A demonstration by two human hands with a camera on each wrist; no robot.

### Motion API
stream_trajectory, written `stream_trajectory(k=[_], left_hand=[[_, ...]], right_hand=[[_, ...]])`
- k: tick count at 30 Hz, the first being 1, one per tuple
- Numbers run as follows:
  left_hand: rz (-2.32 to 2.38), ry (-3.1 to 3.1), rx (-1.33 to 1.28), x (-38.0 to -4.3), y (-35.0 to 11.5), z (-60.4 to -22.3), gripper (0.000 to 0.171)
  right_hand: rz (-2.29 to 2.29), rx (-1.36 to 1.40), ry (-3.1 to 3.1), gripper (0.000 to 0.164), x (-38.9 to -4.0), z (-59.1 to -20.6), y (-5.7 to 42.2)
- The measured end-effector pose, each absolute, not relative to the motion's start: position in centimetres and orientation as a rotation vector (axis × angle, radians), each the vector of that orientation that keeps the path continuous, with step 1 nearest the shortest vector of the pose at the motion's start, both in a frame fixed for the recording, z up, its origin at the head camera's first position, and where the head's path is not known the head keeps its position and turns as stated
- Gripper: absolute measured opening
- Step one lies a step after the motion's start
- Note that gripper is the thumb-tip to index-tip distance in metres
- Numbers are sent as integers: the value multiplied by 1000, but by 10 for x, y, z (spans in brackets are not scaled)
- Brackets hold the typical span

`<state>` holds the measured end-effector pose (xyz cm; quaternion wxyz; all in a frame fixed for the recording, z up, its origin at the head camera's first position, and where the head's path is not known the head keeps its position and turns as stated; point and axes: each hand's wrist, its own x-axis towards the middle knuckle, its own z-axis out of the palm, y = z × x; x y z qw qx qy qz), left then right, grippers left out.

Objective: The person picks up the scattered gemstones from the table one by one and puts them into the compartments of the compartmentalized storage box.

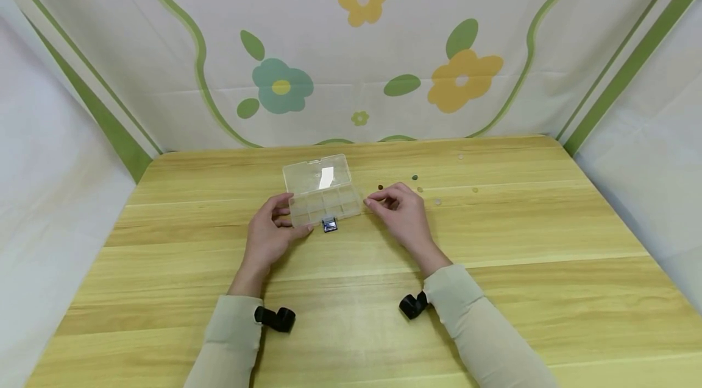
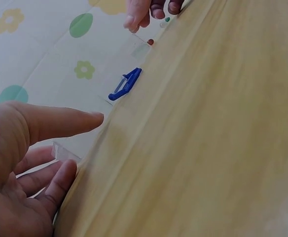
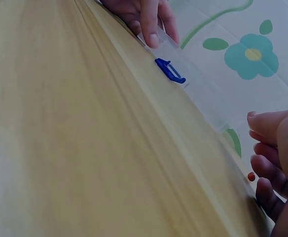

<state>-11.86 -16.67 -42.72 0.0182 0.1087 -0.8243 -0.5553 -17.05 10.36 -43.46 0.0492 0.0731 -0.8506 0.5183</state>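
A clear plastic compartment box [image 1: 325, 205], its lid [image 1: 307, 177] raised at the back, sits on the table with a blue latch [image 1: 329, 225] at its front. My left hand [image 1: 270, 231] holds the box's left end, thumb along the front edge and fingers around the side. At the other end, my right hand [image 1: 403, 215] has thumb and index fingertips together beside the box's right edge. Whether something tiny is between them is hidden. A small reddish-brown stone [image 3: 251, 176] lies below its curled fingers. Just behind that hand is a dark teal stone [image 1: 415, 177].
Right of the right hand lie small pale pieces: a yellowish one [image 1: 420, 189], a clear one [image 1: 437, 201], another yellowish one [image 1: 475, 189] and a whitish one [image 1: 460, 157]. A flowered white cloth [image 1: 340, 59] hangs behind the wooden table [image 1: 351, 327].
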Motion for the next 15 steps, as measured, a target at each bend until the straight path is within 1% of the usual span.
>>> stream_trajectory(k=[7,15], left_hand=[[-1704,-2594,356,-120,-165,-423,81],[-1682,-2664,438,-122,-165,-410,79]], right_hand=[[1589,243,-2603,10,-171,-434,96],[1613,243,-2601,9,-171,-434,91]])
